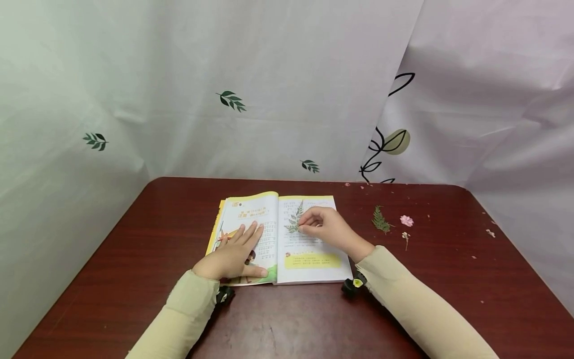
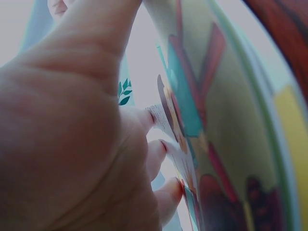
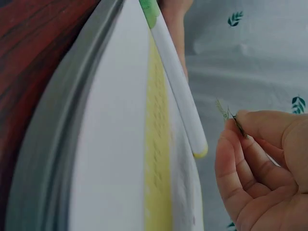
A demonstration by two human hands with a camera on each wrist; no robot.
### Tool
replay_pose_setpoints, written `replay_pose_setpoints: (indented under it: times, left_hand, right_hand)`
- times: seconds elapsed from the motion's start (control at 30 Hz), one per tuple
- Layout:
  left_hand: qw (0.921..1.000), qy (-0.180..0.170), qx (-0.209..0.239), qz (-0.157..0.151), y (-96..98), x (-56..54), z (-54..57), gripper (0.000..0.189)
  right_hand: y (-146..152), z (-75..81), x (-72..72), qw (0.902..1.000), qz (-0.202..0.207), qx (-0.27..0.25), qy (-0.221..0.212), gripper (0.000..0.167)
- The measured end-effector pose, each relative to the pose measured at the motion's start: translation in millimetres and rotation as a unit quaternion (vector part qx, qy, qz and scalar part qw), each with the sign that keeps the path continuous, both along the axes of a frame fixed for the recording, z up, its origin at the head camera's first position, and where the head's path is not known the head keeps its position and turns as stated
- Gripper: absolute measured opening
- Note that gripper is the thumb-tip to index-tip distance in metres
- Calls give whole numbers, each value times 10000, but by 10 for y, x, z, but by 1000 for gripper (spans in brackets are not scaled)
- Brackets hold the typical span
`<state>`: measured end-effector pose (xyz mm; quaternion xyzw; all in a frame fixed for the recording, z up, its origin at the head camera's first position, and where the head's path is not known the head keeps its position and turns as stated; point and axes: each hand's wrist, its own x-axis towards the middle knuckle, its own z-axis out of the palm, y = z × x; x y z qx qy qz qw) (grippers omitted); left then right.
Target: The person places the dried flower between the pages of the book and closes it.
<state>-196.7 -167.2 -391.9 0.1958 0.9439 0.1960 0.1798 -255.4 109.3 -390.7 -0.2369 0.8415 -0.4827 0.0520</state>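
Observation:
An open book point(image 1: 309, 275) with printed pages lies on the table. My left hand point(image 1: 234, 254) rests on its left page with the fingers straight and spread, and the thumb points toward the spine. Over the right page, my right hand point(image 1: 329, 227) pinches a green fern leaf point(image 1: 293, 219) near its lower end between thumb and index finger. The leaf's tip points away from me, toward the top of the page. In the right wrist view the pinched fern leaf point(image 3: 239, 126) shows edge-on at the fingertips, raised above the page surface.
To the right of the book lie another fern leaf point(image 1: 380, 220), a pink flower point(image 1: 406, 220) and a small pale flower on a stem point(image 1: 405, 238). A further small pale piece point(image 1: 491, 233) lies near the right edge. Pink bits dot the dark red table point(image 1: 148, 239). Behind hangs a white curtain point(image 1: 278, 124).

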Motion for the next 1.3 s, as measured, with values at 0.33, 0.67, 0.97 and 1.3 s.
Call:
replay_pose_setpoints:
  times: [0.33,0.67,0.97,1.3]
  left_hand:
    - [9999,13,-114,-27,37,10,36,109]
    - [10000,26,-68,-13,21,14,50,109]
    - [10000,41,-33,-18,15,25,53,109]
    - [10000,34,-4,-26,13,32,52,109]
  right_hand:
    - [-117,-85,-7,9975,376,290,-521,5]
    - [-175,-91,-11,9974,185,526,-463,3]
    - [-184,-45,34,9952,-71,942,-239,7]
    - [-49,-2,63,9944,-79,1051,47,10]
